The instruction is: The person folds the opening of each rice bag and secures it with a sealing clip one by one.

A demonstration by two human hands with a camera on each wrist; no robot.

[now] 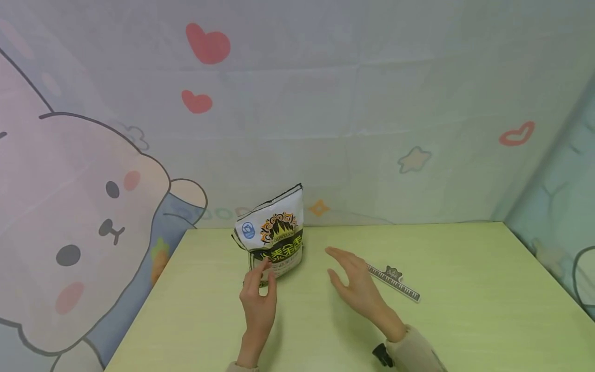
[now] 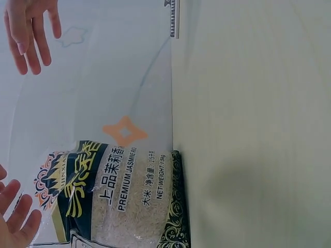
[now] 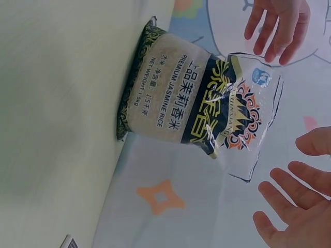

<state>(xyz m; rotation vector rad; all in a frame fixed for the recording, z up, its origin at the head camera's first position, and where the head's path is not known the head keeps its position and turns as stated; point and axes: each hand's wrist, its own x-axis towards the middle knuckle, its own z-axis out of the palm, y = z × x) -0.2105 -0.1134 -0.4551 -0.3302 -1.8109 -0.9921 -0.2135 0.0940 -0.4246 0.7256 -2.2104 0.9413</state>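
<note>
The jasmine rice bag (image 1: 282,232) stands on its base near the far edge of the worktop (image 1: 474,294), at about ten o'clock from the middle of the visible surface, its filled part low and its slack upper film leaning and uneven. Take the bag as the dial's centre, with twelve towards the far edge: the left hand (image 1: 259,299) is near six o'clock, the right hand (image 1: 359,285) at about four. Both hands are open with fingers loosely extended, and neither holds anything; whether the left fingertips brush the film cannot be told. For sound handling, I would bring the palms to nine and three o'clock and meet the bag from both sides together, since a push from one side alone could tip it. The rice should give under pressure, so broad, flat contact low down would steady it better than a fingertip pinch; the loose top suits light pinching, one corner per hand, to level the slanting edge. Whether that edge is sealed is unclear, so keeping the bag upright seems wise. The piano-key clip (image 1: 394,283) lies just beside the right hand, at three o'clock from it, so that forearm should swing clear.
</note>
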